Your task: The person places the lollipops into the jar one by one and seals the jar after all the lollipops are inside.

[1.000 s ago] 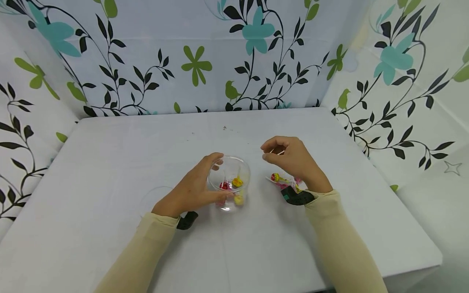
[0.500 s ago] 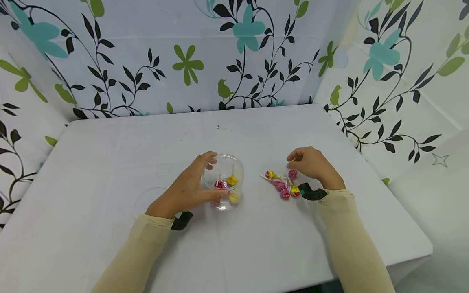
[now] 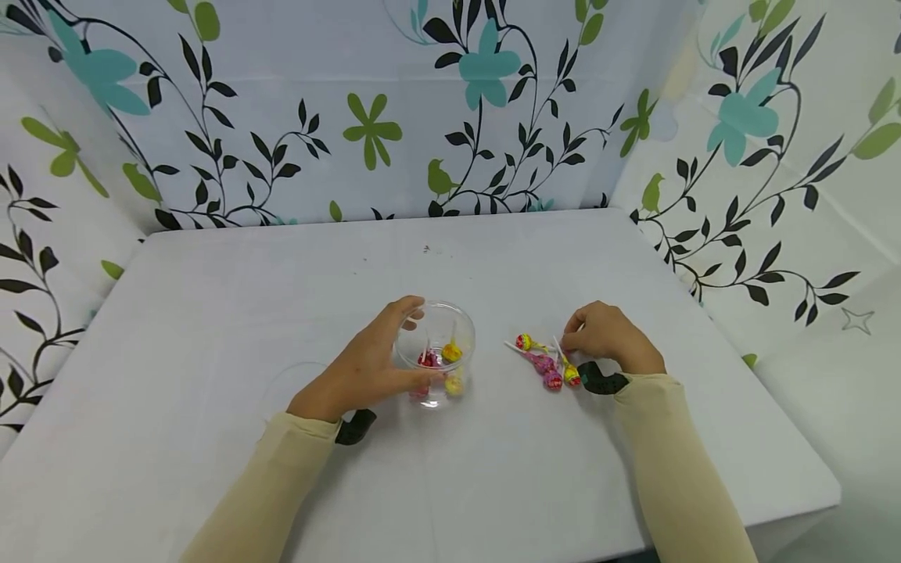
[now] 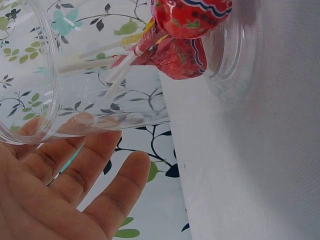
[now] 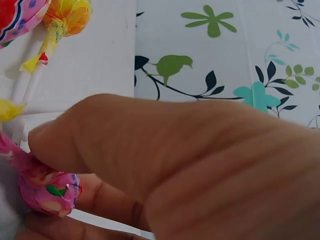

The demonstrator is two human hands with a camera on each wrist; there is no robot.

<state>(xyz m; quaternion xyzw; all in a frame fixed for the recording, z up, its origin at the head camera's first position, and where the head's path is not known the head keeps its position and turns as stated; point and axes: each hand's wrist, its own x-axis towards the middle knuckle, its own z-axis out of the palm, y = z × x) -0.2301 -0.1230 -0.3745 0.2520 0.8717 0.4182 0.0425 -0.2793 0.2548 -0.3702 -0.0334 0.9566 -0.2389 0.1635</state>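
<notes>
My left hand (image 3: 373, 363) grips a clear plastic jar (image 4: 240, 65) around its side, thumb in front and fingers behind. Inside the jar stand red lollipops (image 4: 182, 57) and yellow ones (image 3: 453, 353), heads down and sticks up. At the right, my right hand (image 3: 608, 336) is at a small pile of lollipops (image 3: 552, 379) on the table. In the right wrist view, its thumb and fingers pinch a pink lollipop (image 5: 50, 192) near the head. The head view hides that lollipop behind the hand.
A faint clear round disc (image 3: 285, 371) lies flat on the white table (image 3: 211, 313), left of the jar and partly behind the left wrist. Small dark crumbs (image 3: 426, 249) dot the table's far part. A patterned curtain (image 3: 281, 94) stands behind the table.
My right hand has moved right and down from beside the jar to the lollipop pile, and now pinches a pink one. The left hand keeps its grip on the jar.
</notes>
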